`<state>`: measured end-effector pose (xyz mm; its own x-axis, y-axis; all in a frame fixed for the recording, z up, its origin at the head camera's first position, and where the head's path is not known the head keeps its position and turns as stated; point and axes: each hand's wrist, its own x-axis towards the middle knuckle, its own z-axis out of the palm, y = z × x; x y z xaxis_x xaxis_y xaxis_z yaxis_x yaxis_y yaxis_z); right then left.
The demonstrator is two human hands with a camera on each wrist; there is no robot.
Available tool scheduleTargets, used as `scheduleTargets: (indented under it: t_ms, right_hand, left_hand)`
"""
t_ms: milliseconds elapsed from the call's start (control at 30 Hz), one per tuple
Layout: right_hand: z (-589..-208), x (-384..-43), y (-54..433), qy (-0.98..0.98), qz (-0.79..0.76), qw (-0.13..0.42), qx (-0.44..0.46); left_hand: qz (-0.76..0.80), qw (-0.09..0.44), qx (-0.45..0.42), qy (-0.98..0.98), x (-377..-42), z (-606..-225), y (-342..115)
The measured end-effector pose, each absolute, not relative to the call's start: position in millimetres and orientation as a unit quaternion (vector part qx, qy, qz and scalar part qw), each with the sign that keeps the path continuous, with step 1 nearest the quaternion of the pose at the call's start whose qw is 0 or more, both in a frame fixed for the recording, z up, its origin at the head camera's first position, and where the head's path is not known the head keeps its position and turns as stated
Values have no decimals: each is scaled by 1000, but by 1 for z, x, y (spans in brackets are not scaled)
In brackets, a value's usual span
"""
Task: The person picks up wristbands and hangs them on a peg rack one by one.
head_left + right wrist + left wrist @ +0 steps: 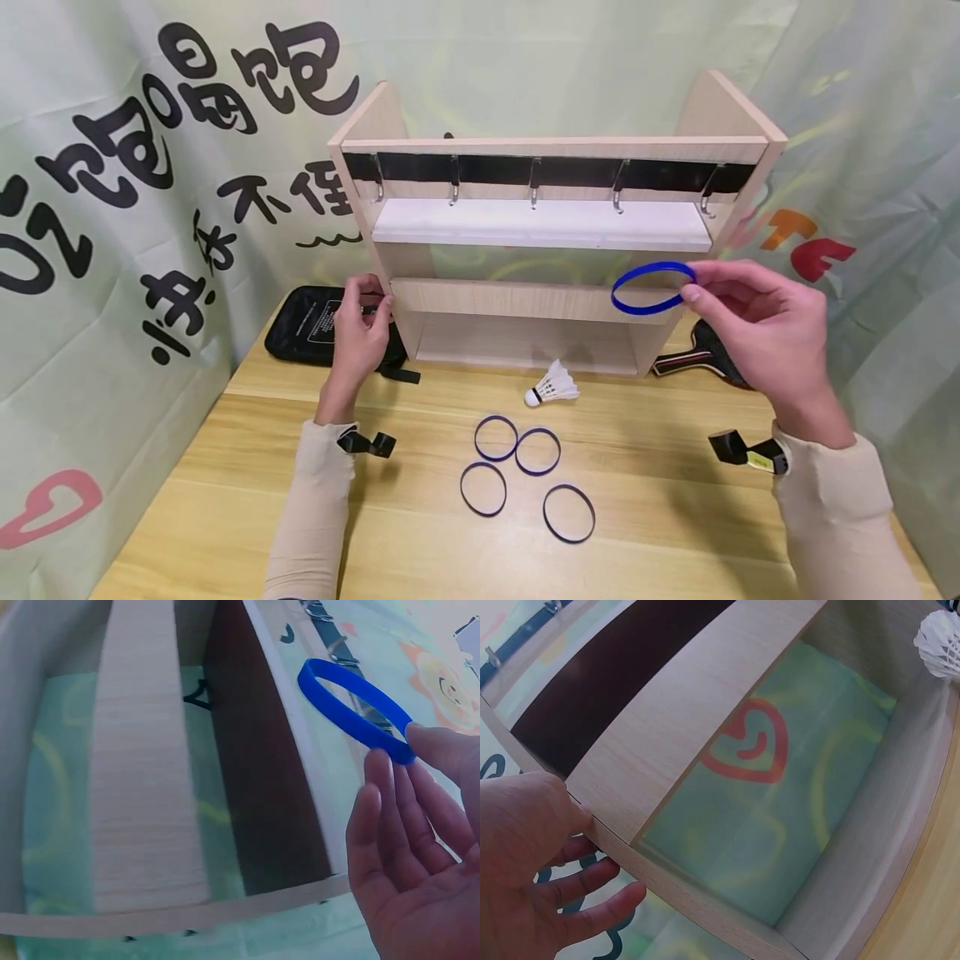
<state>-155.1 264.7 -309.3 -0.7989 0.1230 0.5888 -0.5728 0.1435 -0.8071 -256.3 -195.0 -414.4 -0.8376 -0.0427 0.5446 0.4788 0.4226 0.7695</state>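
My right hand (772, 333) pinches a blue silicone wristband (617, 302) between thumb and fingertips. The band is held up in front of the right part of a pale wooden shelf unit (517, 298), below its row of metal hooks (617, 200). In the right wrist view the same wristband (330, 711) stands out past the fingertips as a tilted loop. At the unit's left side my left hand (362, 329) touches the edge of the side panel (697, 907), fingers loosely spread along its outer face. Several more blue wristbands (483, 514) lie flat on the table.
A white shuttlecock (555, 385) lies before the unit's bottom shelf. Beside the unit's left side is a black zipped case (300, 329), partly behind my left hand. A table tennis paddle (705, 354) lies at the right. Printed curtains (570, 92) hang behind the wooden table (420, 533).
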Motion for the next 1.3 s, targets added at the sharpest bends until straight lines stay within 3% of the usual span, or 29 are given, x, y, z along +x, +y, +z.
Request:
scheduleTargets:
  t_ms: [333,533,733,967,1300]
  right_hand:
    - [-272,-167,271,-659,653,316,199]
    - [-255,-172,277,-677,648,307,162]
    - [-244,-177,283,-761,541,333,133]
    - [-240,-184,286,-807,478,330,109]
    - [-253,-186,284,-818,435,348,142]
  left_hand:
    - [-520,248,-134,-806,-257,-414,-195]
    - [-517,250,-133,-808,-258,-415,-195]
    - [-519,246,-130,-808,-259,-416,-195]
    - [-515,247,-130,-810,-258,-416,-195]
    - [-513,247,-128,-812,-256,-415,-195]
